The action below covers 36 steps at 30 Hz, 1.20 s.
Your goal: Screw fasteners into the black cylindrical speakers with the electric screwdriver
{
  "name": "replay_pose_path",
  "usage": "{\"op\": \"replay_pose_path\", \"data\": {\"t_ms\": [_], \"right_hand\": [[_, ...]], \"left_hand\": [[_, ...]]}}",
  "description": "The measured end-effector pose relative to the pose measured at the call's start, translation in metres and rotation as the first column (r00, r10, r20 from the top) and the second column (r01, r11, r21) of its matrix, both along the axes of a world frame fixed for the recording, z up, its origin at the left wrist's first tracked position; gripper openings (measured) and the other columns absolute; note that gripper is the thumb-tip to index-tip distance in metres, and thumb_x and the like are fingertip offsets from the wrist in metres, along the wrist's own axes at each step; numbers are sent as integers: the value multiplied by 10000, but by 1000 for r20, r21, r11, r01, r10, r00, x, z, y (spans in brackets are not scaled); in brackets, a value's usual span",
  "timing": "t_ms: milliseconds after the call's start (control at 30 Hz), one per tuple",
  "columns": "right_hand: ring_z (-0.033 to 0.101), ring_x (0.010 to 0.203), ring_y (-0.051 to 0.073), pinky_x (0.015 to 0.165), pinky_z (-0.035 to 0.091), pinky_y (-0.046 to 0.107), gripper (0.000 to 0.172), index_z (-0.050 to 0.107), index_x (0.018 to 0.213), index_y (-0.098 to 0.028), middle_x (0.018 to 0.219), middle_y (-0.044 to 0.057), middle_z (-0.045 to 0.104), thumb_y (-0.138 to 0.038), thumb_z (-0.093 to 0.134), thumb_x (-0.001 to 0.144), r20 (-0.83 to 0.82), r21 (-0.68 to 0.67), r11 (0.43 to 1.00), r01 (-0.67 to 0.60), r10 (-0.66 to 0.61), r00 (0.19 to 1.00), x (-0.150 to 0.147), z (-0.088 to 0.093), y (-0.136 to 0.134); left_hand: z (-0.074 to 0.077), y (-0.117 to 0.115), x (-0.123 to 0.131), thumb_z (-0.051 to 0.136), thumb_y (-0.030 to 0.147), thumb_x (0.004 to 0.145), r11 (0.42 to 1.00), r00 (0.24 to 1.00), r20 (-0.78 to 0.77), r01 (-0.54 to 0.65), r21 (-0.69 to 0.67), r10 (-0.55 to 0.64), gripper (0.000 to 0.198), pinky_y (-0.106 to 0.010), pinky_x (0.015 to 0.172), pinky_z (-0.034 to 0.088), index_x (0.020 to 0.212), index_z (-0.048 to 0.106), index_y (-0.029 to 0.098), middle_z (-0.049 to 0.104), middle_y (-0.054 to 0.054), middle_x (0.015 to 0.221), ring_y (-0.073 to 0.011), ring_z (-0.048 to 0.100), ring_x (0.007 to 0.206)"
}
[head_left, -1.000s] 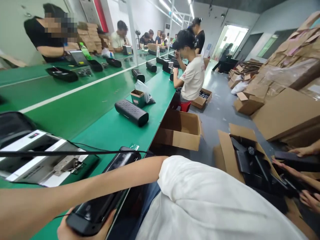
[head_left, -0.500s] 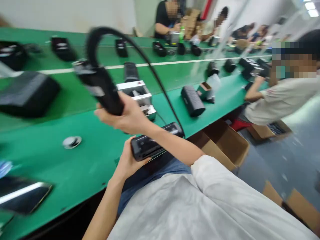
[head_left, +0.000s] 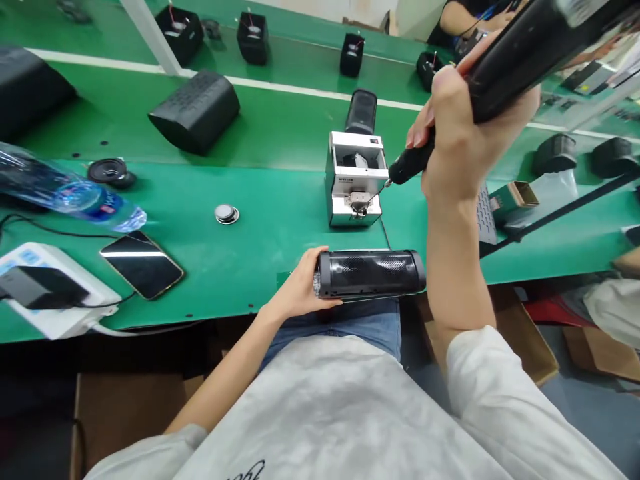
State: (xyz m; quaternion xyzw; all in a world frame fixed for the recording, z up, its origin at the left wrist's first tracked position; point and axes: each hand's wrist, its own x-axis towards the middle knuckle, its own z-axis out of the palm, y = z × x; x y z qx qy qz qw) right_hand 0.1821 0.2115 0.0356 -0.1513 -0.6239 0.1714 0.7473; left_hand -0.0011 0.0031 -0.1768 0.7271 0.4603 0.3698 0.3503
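My left hand (head_left: 300, 290) grips the left end of a black cylindrical speaker (head_left: 370, 273) that lies sideways at the near edge of the green table (head_left: 250, 267). My right hand (head_left: 465, 133) is closed round a black electric screwdriver (head_left: 505, 60), held tilted. Its thin bit tip touches the front of a small white screw feeder box (head_left: 355, 180) standing just behind the speaker.
On the left lie a water bottle (head_left: 75, 193), a phone (head_left: 141, 263), a white power strip (head_left: 50, 293), a loose speaker driver (head_left: 111, 172) and a small metal disc (head_left: 227, 213). Black speaker housings (head_left: 197, 110) sit further back. Cardboard boxes (head_left: 530, 347) stand on the floor right.
My view swung from the right-hand floor back to the table. My right hand brought the screwdriver over and down to the feeder box. The left hand kept hold of the speaker.
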Motion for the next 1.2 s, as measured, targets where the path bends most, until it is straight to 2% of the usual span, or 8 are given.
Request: {"op": "replay_pose_path", "data": {"t_ms": [100,233,467,633,733,900,1000,1200], "right_hand": [[393,403,111,377,300,363,115,527,945,-306,651,-60,501,-372,621,930,21,-24,999,37,-37,999,-6,-11,3],[440,416,100,377,312,383,89,578,968,-337,730,-64,560,-323,652,921,58,-79,997,-21,26,998,-7,-14,0],[459,404,100,352,298,339,133,657,978,-300,678,-70,464,-259,780,948,1,-29,990,-139,139,990,-4,-16,4],[451,409,74,345,299,288,449,680,971,-262,713,-66,503,-598,970,903,-36,24,987,-158,159,987,-6,-17,7],[448,400,76,332,284,286,511,717,974,-262,699,-68,509,-659,996,814,-53,16,983,-185,186,981,-9,-18,6],[478,401,93,342,277,299,377,718,957,-260,701,-66,548,-475,1018,879,-63,29,976,-214,215,974,-10,-16,2],[466,412,70,346,289,296,225,689,970,-265,842,-62,652,-287,911,949,-54,48,984,-173,175,983,-8,-15,4],[451,427,54,344,300,289,142,644,1015,-262,944,-50,683,-223,773,971,-41,73,990,-124,127,991,-9,-20,12]], "left_hand": [[0,0,0,1024,506,809,1000,1000,-4,8,7,-8,1170,-654,1309,499,1701,302,280,501,-204,1649,-453,565,1550],[0,-1,-1,1031,518,809,1000,1000,-9,5,-1,-5,1183,-656,1328,488,1711,300,291,485,-203,1676,-456,541,1582],[0,-1,-1,1038,533,803,1000,1000,10,17,-5,-17,1200,-657,1316,503,1711,290,294,486,-205,1676,-459,542,1575],[1,0,-1,1034,550,804,1000,1000,10,18,-25,-18,1198,-662,1308,512,1711,288,308,488,-200,1679,-462,548,1573],[0,0,-1,1033,563,803,999,1000,14,17,-30,-16,1205,-674,1314,506,1717,288,311,483,-203,1687,-468,543,1582],[1,0,-2,1034,557,802,1000,999,25,22,-22,-22,1198,-665,1308,512,1714,298,306,493,-200,1678,-460,550,1574],[1,1,-2,1028,565,806,999,999,23,22,-26,-22,1191,-672,1303,513,1712,301,301,493,-204,1675,-464,550,1573],[0,1,-2,1033,565,799,1000,1000,18,18,-20,-18,1207,-679,1310,504,1716,296,297,491,-211,1678,-468,542,1582]]}}
